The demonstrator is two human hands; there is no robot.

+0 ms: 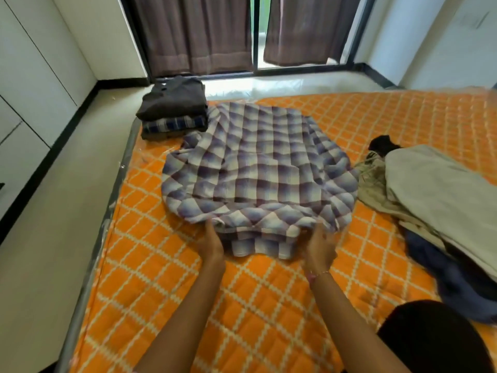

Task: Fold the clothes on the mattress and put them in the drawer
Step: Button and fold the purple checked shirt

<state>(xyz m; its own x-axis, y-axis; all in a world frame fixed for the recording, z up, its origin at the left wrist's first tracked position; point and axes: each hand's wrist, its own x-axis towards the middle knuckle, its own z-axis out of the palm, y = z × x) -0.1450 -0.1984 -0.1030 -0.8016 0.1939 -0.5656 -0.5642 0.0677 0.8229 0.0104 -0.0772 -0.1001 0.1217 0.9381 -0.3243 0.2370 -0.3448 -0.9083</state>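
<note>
The checked shirt lies mid-mattress, its long axis running away from us. Our 2 hands meet its near edge: the left hand pinches the hem, while the blurred right hand seems to grip it too.

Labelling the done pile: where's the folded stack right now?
Head view, upper left: the folded stack sits on the mattress's far-left corner, just left of the plaid shirt, below the curtains.
</note>
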